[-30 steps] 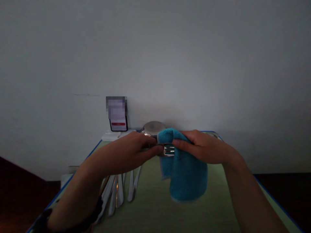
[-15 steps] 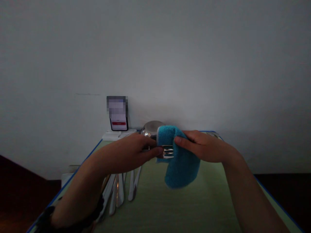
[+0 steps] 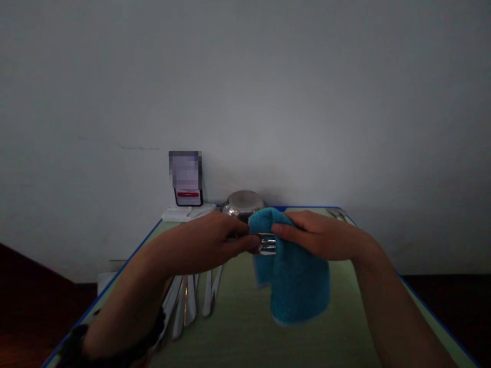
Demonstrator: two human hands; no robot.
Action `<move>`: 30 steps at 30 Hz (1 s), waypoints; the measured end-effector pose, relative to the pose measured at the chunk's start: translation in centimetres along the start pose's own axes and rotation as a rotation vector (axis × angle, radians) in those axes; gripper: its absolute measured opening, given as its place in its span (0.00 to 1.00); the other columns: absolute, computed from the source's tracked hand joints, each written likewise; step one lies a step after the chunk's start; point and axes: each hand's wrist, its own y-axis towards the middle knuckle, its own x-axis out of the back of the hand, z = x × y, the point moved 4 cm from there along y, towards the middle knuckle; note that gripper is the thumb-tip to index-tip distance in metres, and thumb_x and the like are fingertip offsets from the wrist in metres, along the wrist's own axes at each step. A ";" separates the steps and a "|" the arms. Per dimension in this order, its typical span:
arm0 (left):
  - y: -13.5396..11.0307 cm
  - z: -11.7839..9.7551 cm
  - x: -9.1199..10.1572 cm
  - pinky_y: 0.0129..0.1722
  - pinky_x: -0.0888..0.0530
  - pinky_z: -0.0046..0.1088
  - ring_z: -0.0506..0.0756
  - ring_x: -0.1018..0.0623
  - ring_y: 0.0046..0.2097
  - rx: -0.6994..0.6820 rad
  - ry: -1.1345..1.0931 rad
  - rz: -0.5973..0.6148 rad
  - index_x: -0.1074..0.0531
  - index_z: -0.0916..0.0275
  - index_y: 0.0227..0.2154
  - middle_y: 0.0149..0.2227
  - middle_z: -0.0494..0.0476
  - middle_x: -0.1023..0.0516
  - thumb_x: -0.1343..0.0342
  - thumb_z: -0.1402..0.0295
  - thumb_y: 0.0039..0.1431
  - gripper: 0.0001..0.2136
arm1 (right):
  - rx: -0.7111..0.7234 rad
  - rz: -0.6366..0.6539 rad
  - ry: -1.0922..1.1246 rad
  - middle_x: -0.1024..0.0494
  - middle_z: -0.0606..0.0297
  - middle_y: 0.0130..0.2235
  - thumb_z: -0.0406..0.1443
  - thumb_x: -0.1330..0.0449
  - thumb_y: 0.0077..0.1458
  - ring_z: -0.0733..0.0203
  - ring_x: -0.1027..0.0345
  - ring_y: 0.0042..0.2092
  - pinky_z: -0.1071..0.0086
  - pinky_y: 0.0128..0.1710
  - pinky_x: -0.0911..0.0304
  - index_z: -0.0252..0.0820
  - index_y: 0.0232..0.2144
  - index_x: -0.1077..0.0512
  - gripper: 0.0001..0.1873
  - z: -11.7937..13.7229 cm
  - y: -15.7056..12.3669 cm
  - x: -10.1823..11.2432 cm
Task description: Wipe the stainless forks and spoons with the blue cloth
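Observation:
Between my two hands, above the table, is a shiny metal fork (image 3: 267, 244) with its tines pointing right. My left hand (image 3: 218, 236) pinches it near the base of the tines; the handle is hidden behind the fingers. A blue cloth (image 3: 301, 286) hangs from my right hand (image 3: 316, 232), whose thumb lies in front and whose fingers are behind the fabric. The cloth wraps over the tine tips, and its lower end drapes down over the tabletop.
Several pieces of cutlery (image 3: 190, 301) lie under my left forearm. An upturned metal bowl (image 3: 244, 202) sits by the wall. A phone (image 3: 187, 179) leans upright on a white stand (image 3: 187, 212). More cutlery (image 3: 337, 213) lies at the table's (image 3: 245, 332) far right corner.
The cloth has shifted slightly right and hangs lower. My right hand has moved down a little with it. My left hand stays nearly in place on the fork.

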 end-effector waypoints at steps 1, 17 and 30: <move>0.0 0.0 0.0 0.22 0.41 0.22 0.48 0.32 0.24 0.000 0.003 0.002 0.27 0.62 0.30 0.23 0.49 0.29 0.61 0.53 0.60 0.22 | 0.007 0.000 0.004 0.27 0.64 0.32 0.47 0.54 0.58 0.62 0.35 0.33 0.69 0.33 0.42 0.38 0.34 0.32 0.20 0.1 0.0 0.0; 0.0 0.5 -0.2 0.24 0.39 0.22 0.48 0.31 0.24 0.022 -0.001 0.012 0.25 0.62 0.33 0.25 0.52 0.27 0.61 0.53 0.59 0.22 | 0.026 0.055 -0.047 0.27 0.65 0.31 0.41 0.51 0.57 0.64 0.35 0.32 0.71 0.30 0.43 0.38 0.33 0.31 0.13 -0.1 -0.2 -0.1; 0.2 0.9 -0.6 0.23 0.37 0.21 0.48 0.31 0.23 -0.008 -0.002 -0.010 0.24 0.62 0.31 0.23 0.52 0.27 0.58 0.55 0.58 0.20 | -0.012 0.035 -0.093 0.30 0.67 0.26 0.47 0.53 0.57 0.68 0.39 0.26 0.73 0.24 0.46 0.38 0.27 0.33 0.19 0.1 -0.5 0.2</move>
